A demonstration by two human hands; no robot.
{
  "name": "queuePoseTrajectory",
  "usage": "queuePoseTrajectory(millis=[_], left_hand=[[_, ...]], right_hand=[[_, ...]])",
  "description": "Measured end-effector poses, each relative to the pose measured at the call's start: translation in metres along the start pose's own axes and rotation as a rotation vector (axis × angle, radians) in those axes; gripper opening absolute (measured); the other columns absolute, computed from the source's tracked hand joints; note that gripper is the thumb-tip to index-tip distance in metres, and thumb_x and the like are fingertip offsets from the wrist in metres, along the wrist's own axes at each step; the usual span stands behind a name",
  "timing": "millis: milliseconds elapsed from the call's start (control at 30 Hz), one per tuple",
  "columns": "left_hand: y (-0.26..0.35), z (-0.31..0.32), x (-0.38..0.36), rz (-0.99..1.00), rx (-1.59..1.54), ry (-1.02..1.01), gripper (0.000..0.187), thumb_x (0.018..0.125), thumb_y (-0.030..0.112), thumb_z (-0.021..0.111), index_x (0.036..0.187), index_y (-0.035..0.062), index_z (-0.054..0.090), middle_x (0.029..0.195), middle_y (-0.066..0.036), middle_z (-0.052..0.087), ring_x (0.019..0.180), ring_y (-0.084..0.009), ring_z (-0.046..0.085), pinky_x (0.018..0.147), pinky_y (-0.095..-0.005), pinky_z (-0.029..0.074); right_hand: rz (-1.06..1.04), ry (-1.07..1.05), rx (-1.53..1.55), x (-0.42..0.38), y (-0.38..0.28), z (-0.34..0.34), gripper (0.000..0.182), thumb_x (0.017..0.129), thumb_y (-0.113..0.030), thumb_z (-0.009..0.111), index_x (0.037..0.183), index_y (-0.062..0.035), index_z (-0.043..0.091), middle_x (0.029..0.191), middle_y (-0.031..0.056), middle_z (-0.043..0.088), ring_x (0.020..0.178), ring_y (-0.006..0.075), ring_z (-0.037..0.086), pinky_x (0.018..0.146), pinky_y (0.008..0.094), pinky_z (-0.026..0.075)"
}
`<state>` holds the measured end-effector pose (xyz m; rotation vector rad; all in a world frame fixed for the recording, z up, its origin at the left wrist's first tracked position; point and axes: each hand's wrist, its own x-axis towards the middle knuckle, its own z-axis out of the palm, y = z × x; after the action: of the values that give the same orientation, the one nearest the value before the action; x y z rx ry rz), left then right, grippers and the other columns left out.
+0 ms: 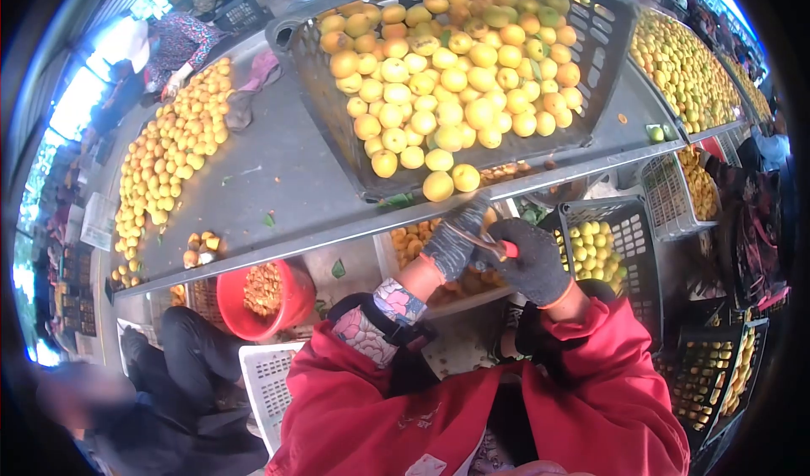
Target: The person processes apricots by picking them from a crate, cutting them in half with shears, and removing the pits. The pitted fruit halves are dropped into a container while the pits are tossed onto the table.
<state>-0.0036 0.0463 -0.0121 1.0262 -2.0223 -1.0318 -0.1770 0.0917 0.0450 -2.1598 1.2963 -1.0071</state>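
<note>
My left hand [460,238], in a grey knit glove, is closed at the table's front edge, with part of a small orange fruit [489,218] showing at its fingertips. Close beside it on the right, my right hand [533,259], in a dark glove, is wrapped round a tool with a red handle [510,249] and a thin curved metal part. The two hands nearly meet. Just beyond them, a tilted black crate [325,130] of yellow-orange fruit [456,79] lies on the metal table [278,164], with two fruits at its front lip.
Below the table edge are a red bucket [295,307] of orange pieces, a container of orange pieces [409,241] and a black crate [645,248] of yellow-green fruit. More fruit [173,155] lies left. People sit at the lower left [169,425] and stand at the upper left [181,45].
</note>
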Motion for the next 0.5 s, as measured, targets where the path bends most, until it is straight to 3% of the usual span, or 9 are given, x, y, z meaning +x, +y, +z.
queuePoseTrajectory(millis=[33, 133, 167, 233, 333, 367, 467, 500], left_hand=[[-0.002, -0.003, 0.0, 0.139, 0.205, -0.082, 0.058, 0.09, 0.009, 0.062, 0.144, 0.002, 0.041, 0.104, -0.015, 0.066, 0.07, -0.0158, 0.063, 0.062, -0.0301, 0.054], [0.005, -0.006, 0.005, -0.16, 0.196, -0.333, 0.039, 0.087, 0.032, 0.064, 0.111, 0.001, 0.064, 0.111, -0.023, 0.065, 0.102, -0.0381, 0.063, 0.091, -0.0445, 0.048], [-0.017, 0.01, 0.005, -0.217, 0.226, -0.331, 0.04, 0.09, 0.036, 0.059, 0.112, 0.0021, 0.064, 0.112, -0.023, 0.065, 0.103, -0.0382, 0.062, 0.091, -0.0445, 0.048], [0.012, -0.001, 0.005, -0.331, 0.328, -0.297, 0.046, 0.097, 0.038, 0.054, 0.12, -0.0011, 0.062, 0.11, -0.025, 0.065, 0.106, -0.0392, 0.061, 0.09, -0.0456, 0.05], [0.008, 0.001, 0.0, -0.132, 0.407, -0.107, 0.047, 0.096, 0.039, 0.054, 0.117, -0.0013, 0.063, 0.111, -0.024, 0.066, 0.103, -0.0395, 0.062, 0.087, -0.0462, 0.05], [0.008, 0.001, 0.005, -0.226, 0.343, -0.06, 0.042, 0.093, 0.035, 0.06, 0.11, -0.0023, 0.064, 0.105, -0.023, 0.067, 0.096, -0.039, 0.063, 0.085, -0.0474, 0.05], [0.009, -0.006, 0.004, -0.026, 0.466, 0.361, 0.04, 0.088, 0.032, 0.067, 0.106, -0.0031, 0.064, 0.096, -0.022, 0.066, 0.088, -0.0395, 0.063, 0.082, -0.0483, 0.051], [0.007, -0.013, 0.005, -0.007, 0.555, 0.496, 0.05, 0.082, 0.035, 0.074, 0.11, -0.0031, 0.062, 0.096, -0.022, 0.064, 0.089, -0.0397, 0.063, 0.084, -0.0485, 0.05]], right_hand=[[-0.032, -0.009, 0.033, 0.0, 0.001, -0.005, 0.025, 0.079, -0.019, 0.075, 0.1, -0.0073, 0.066, 0.092, 0.0139, 0.067, 0.083, 0.035, 0.066, 0.07, 0.0415, 0.053], [-0.09, -0.032, -0.019, 0.005, 0.017, -0.018, 0.024, 0.08, -0.018, 0.075, 0.1, -0.0068, 0.067, 0.092, 0.014, 0.068, 0.083, 0.0347, 0.067, 0.071, 0.0407, 0.053], [-0.121, 0.029, -0.085, 0.008, 0.026, -0.021, 0.026, 0.081, -0.018, 0.075, 0.103, -0.0067, 0.069, 0.095, 0.0143, 0.069, 0.085, 0.0339, 0.068, 0.072, 0.04, 0.054], [-0.111, 0.123, -0.142, 0.019, 0.052, -0.019, 0.028, 0.081, -0.018, 0.074, 0.106, -0.0063, 0.068, 0.096, 0.0147, 0.069, 0.086, 0.0342, 0.068, 0.074, 0.0398, 0.054], [-0.069, 0.208, -0.157, 0.046, 0.086, -0.02, 0.033, 0.08, -0.018, 0.074, 0.11, -0.0047, 0.068, 0.099, 0.0155, 0.07, 0.09, 0.0346, 0.068, 0.077, 0.0397, 0.055], [-0.022, 0.202, -0.107, 0.053, 0.091, -0.023, 0.034, 0.082, -0.019, 0.074, 0.112, -0.0044, 0.067, 0.098, 0.0156, 0.07, 0.09, 0.0325, 0.069, 0.078, 0.0379, 0.055], [0.131, 0.293, -0.177, 0.062, 0.093, -0.027, 0.033, 0.085, -0.02, 0.074, 0.113, -0.0043, 0.066, 0.095, 0.016, 0.071, 0.087, 0.0296, 0.07, 0.077, 0.0353, 0.054], [0.062, 0.37, -0.121, 0.059, 0.105, -0.023, 0.03, 0.087, -0.021, 0.074, 0.11, -0.0032, 0.067, 0.091, 0.0139, 0.071, 0.08, 0.0213, 0.068, 0.074, 0.0319, 0.053]])
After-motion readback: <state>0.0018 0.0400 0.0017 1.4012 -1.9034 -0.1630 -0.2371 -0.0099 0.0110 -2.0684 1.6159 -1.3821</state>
